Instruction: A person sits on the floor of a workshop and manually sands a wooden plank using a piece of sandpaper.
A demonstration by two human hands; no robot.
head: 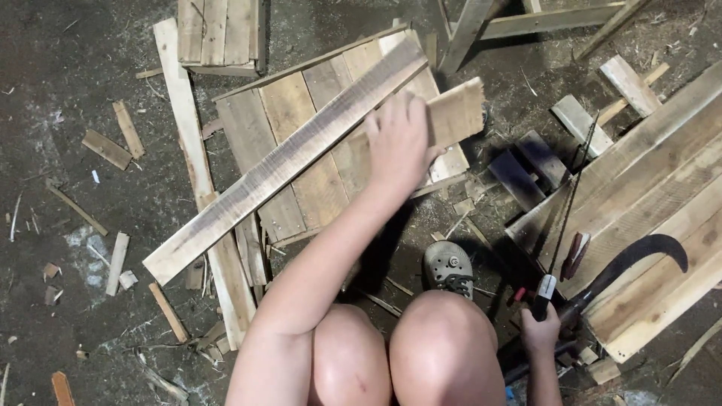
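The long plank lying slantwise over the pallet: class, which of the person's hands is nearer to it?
Left. The left hand grips a short board right beside the long plank; the right hand holds a tool far off.

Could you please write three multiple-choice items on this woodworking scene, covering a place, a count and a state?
1. Where does the long weathered grey-brown wooden plank lie?
A. Slanting across a pale panel of joined wooden boards
B. Leaning upright on a wall
C. Across the person's knees

2. How many curved dark metal blades lie on the stacked pale boards at the right?
A. None
B. One
C. Three

3. What is the left hand doing?
A. Hanging free
B. Gripping a short pale broken-edged wooden board
C. Resting on a grey shoe

Answers:
1 A, the plank runs diagonally over the panel on the ground.
2 B, a single sickle-like blade shows there.
3 B, its fingers wrap the board's end, while the right hand closes on a dark tool handle.
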